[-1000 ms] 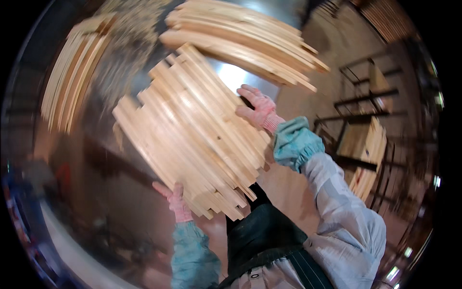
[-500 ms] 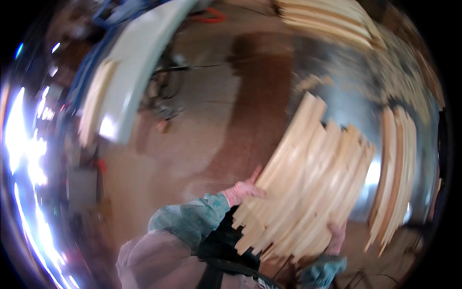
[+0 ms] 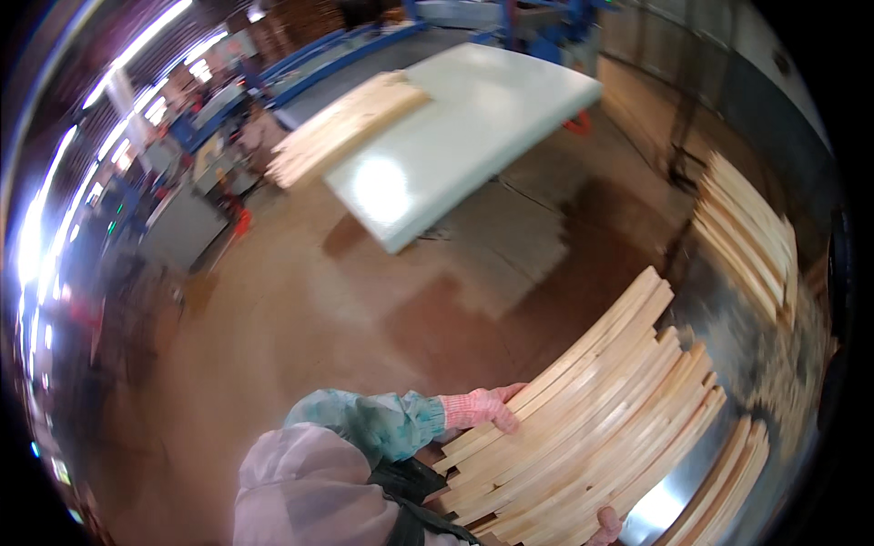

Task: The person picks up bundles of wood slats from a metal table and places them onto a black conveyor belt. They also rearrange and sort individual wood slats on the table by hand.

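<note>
A wide, flat layer of pale wooden strips point(image 3: 583, 423) lies side by side between my hands, with uneven ends. My left hand point(image 3: 487, 409), in a pink knit glove, is closed on the left edge of the layer, its thumb on top. At the near right edge my right hand point(image 3: 606, 526) grips the opposite side; only its thumb and part of the glove show, low in the picture. Beneath and right of the strips is a shiny metal tabletop point(image 3: 657, 506). Whether the layer touches it cannot be told.
More strips point(image 3: 719, 491) lie on the metal top at the lower right, and a stack point(image 3: 746, 238) sits farther back. Wood shavings point(image 3: 787, 387) litter that surface. Ahead stands a white-topped table point(image 3: 473, 118) bearing a wooden stack point(image 3: 350, 126). Blue framework point(image 3: 337, 50) runs behind it.
My view has swung left, bringing the white-topped table toward the middle. The strips, still between both hands, and the metal tabletop now appear lower in the picture.
</note>
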The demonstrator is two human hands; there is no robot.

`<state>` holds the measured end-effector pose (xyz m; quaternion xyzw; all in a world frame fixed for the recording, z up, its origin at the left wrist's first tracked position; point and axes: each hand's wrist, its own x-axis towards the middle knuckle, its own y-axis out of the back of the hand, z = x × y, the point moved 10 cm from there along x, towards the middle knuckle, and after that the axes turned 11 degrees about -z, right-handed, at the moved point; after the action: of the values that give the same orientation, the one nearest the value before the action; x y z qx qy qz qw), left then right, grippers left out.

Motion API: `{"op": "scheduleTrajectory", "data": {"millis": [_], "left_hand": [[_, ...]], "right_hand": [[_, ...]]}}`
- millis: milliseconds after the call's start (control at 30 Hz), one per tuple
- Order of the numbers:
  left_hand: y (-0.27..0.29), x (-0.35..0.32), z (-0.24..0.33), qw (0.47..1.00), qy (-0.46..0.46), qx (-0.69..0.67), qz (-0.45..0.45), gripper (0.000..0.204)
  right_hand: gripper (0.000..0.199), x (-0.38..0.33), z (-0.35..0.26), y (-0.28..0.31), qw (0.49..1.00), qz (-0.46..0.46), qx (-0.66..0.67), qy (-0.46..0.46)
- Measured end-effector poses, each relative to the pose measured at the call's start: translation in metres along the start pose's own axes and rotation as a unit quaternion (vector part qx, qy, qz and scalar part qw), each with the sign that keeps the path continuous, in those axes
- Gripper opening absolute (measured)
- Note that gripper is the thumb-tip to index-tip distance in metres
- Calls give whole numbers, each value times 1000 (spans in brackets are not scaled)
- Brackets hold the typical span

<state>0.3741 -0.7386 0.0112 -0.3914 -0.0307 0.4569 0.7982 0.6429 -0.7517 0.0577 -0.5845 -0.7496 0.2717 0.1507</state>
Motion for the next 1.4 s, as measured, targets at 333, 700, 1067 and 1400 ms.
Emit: {"op": "scheduleTrajectory", "data": {"millis": [333, 700, 1067, 1400], "left_hand": [[129, -175, 223, 981, -187, 19, 41, 95], [361, -252, 423, 758, -79, 535, 365, 75], [507, -496, 611, 416, 42, 660, 625, 55], [599, -475, 641, 590, 229, 516, 578, 68]], "right_hand": [[79, 153, 53, -216, 994, -113, -4, 4], [83, 355, 123, -389, 984, -91, -133, -71], [76, 350, 164, -469, 987, -15, -156, -21], [75, 406, 196, -500, 997, -20, -75, -10]]}}
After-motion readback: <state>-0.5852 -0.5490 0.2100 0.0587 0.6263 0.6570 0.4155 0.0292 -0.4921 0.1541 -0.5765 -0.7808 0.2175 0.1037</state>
